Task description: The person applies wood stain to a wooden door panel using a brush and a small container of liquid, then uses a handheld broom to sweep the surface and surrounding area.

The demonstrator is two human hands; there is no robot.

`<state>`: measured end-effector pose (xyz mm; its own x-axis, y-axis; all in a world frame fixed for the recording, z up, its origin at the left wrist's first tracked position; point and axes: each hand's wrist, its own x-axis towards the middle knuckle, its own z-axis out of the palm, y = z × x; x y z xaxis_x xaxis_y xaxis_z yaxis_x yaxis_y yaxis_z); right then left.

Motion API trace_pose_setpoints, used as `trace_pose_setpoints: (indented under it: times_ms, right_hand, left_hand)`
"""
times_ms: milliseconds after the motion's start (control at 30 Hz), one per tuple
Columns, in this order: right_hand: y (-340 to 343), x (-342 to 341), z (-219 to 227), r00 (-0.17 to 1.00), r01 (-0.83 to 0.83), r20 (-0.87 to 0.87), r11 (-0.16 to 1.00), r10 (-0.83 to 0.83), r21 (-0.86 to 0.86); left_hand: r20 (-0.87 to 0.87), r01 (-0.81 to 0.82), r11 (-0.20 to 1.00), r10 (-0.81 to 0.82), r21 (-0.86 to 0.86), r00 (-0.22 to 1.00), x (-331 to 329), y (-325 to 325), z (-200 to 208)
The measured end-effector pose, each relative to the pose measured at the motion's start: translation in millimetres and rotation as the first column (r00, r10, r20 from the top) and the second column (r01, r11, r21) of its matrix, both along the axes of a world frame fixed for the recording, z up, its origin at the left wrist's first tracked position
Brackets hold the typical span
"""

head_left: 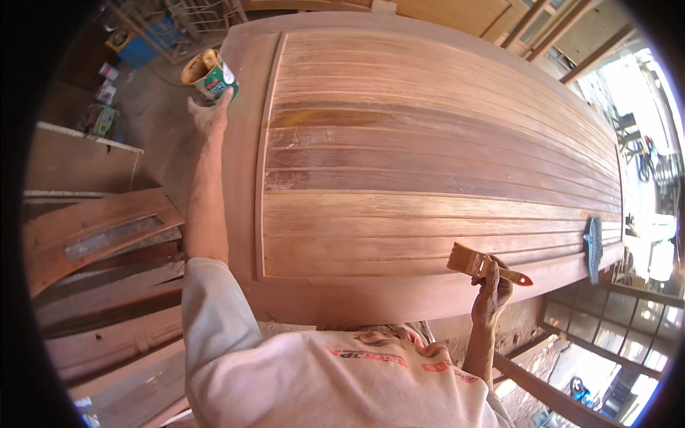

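My left hand (pixel 211 115) reaches out to the far left corner of a large wooden door panel (pixel 246 214). Its thumb lies against the lower side of a green paint can (pixel 216 80), and another finger shows apart below the can; the remaining fingers are partly hidden. Brown stain marks the can's open mouth. Near the panel's front edge, my right hand (pixel 491 291) pinches a flat paintbrush (pixel 471 262), bristles pointing left and handle to the right. Grooved slats run along the panel, several darker in the middle and paler on either side.
A blue-grey cloth (pixel 592 250) drapes over the panel's right front edge. Stacked wooden boards (pixel 107 242) lie at the left. A metal rack (pixel 193 21) stands beyond the far left corner. Wooden frames with panes (pixel 606 317) are at the lower right.
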<state>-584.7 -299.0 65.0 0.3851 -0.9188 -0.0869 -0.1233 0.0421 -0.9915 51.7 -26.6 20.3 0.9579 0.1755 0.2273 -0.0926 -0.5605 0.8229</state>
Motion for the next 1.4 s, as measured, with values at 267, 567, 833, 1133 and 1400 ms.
trace_pose_setpoints:
  times_ms: [267,567,833,1133,1400]
  right_hand:
    - [20,-11,27,0.990,0.077,-0.112,0.995,-0.084,-0.059]
    - [6,-31,24,0.991,0.109,-0.089,0.992,-0.104,0.058]
    - [-45,-59,9,1.000,-0.029,0.009,0.992,0.028,0.121]
    - [-149,-163,-6,0.989,-0.076,0.134,0.994,0.065,0.076]
    - [-187,-225,12,0.991,0.098,0.095,0.991,-0.089,-0.095]
  left_hand:
    - [0.148,-0.118,0.990,0.106,0.076,0.983,72,0,-70]
    - [0.207,0.327,0.942,-0.305,-0.078,0.930,-62,-54,-10]
    - [0.032,0.696,0.659,-0.719,-0.285,0.694,-299,-115,47]
    - [-0.146,0.730,0.500,-0.857,-0.466,0.494,-524,-231,24]
    - [-0.047,0.806,0.449,-0.882,-0.386,0.469,-586,-314,32]
